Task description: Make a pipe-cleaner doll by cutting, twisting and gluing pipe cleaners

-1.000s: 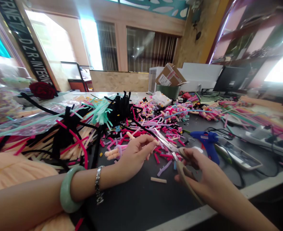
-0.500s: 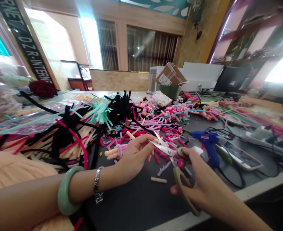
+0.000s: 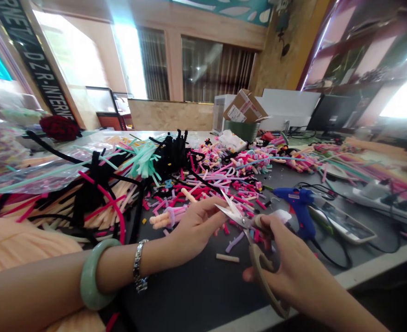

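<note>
My right hand [image 3: 289, 272] grips the beige handles of a pair of scissors [image 3: 248, 233], whose blades stand apart and point left. My left hand [image 3: 196, 228] is pinched shut just left of the blade tips, on a small piece that I cannot make out. A jade bangle [image 3: 92, 272] and a metal bracelet [image 3: 139, 265] sit on my left wrist. A peach and lilac chenille figure [image 3: 165, 217] lies on the dark table [image 3: 196, 295] beside my left hand. A short beige stem piece [image 3: 227, 258] lies between my hands.
Heaps of cut chenille stems [image 3: 224, 177], black stems [image 3: 170, 154] and long pink and peach stems [image 3: 96, 203] cover the table behind. A blue glue gun [image 3: 298, 203], a phone [image 3: 341, 223] and a power strip [image 3: 386, 200] lie to the right. A cardboard box [image 3: 244, 108] stands far back.
The scissors have swung from shut and stretched out to open blades drawn closer to my left fingertips. My right hand has shifted slightly left and down. My left hand has barely moved.
</note>
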### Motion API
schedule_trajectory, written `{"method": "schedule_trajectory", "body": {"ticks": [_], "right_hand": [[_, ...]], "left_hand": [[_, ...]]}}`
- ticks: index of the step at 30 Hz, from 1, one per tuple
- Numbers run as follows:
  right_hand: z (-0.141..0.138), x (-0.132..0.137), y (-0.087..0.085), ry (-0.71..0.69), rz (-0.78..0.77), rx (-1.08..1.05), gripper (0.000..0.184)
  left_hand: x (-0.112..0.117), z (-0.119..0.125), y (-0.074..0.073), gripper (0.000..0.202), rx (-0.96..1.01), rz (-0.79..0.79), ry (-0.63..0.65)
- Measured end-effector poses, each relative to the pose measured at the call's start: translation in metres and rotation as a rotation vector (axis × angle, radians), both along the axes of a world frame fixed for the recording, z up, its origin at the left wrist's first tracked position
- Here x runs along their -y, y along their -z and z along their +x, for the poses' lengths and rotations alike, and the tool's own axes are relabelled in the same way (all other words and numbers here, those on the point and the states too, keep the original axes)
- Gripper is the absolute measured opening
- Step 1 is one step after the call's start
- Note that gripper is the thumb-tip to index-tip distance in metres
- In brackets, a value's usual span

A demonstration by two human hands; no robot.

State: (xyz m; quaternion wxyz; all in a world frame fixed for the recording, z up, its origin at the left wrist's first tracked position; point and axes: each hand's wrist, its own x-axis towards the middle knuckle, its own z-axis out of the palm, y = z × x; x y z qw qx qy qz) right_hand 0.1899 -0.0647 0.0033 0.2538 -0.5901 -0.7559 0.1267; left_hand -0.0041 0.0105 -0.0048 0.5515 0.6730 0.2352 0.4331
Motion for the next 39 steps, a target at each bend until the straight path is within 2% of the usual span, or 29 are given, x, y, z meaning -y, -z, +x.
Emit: {"method": "schedule_trajectory", "body": {"ticks": [3,9,15,32,39], "right_hand": [[-0.001,0.000,-0.003,-0.030,0.021,0.018,0.050],[-0.001,-0.001,-0.003,-0.051,0.060,0.064,0.038],[0.004,-0.001,-0.001,-0.048,0.032,0.106,0.018],[0.009,-0.001,-0.001,-0.007,0.045,0.125,0.021],[0.010,-0.003,0.007,-0.017,0.044,0.068,0.009]], "left_hand": [[0.002,0.000,-0.004,0.013,-0.008,0.031,0.022],[0.002,0.000,-0.011,0.015,-0.015,0.105,-0.022],[-0.005,-0.005,-0.007,0.014,-0.068,0.158,-0.022],[-0.006,-0.007,-0.007,0.011,-0.147,0.193,-0.045],[-0.002,-0.005,-0.006,0.014,-0.201,0.246,-0.008]]}}
